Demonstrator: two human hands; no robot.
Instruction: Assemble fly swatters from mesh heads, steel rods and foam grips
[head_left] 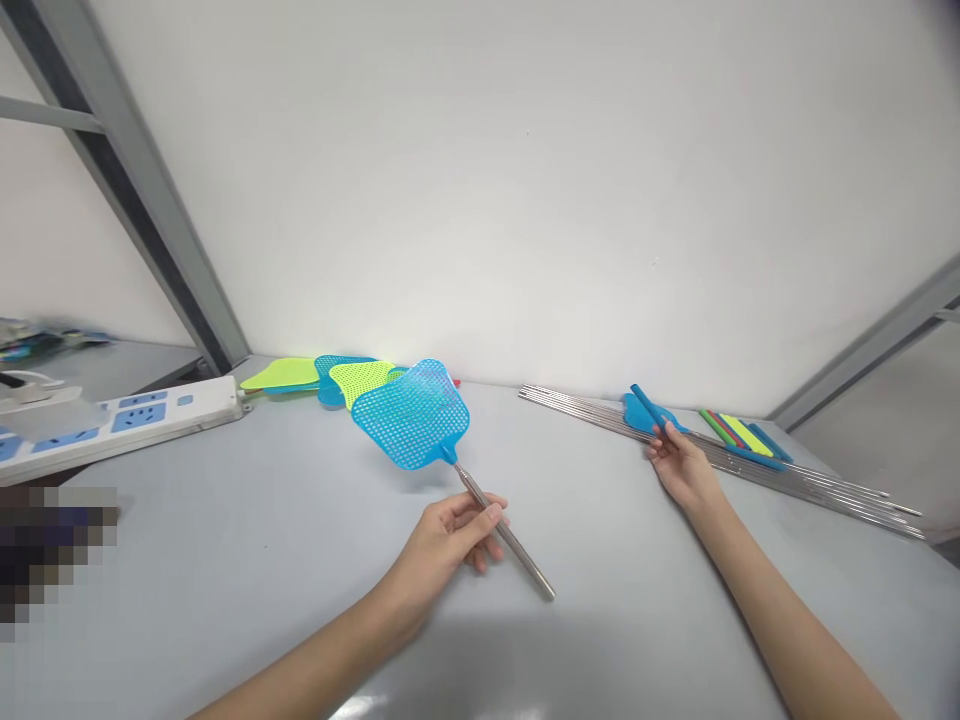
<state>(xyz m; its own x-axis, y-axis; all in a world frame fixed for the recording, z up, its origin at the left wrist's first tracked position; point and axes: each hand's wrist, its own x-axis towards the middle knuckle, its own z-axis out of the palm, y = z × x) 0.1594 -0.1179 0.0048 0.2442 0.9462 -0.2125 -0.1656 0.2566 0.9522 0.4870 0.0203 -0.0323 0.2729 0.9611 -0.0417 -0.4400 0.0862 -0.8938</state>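
My left hand [465, 530] is closed round the metal rod of a fly swatter, whose blue perforated head [412, 415] tilts up to the left. The rod's bare lower end points down to the right. Over on the right, my right hand [679, 460] pinches a short blue handle sleeve [646, 404] between thumb and fingers. Behind that sleeve lies a blue swatter head [637, 413]. Beside my right hand several coloured sleeves [742, 433], green, red, yellow and blue, rest on a bundle of thin metal rods [810, 485].
At the back left, yellow-green and blue swatters [285, 374] lie overlapping against the white wall [525, 200]. A white power strip [180, 402] with blue sockets stands on the grey table [262, 560] at the left. Grey frame posts [142, 170] rise at both sides.
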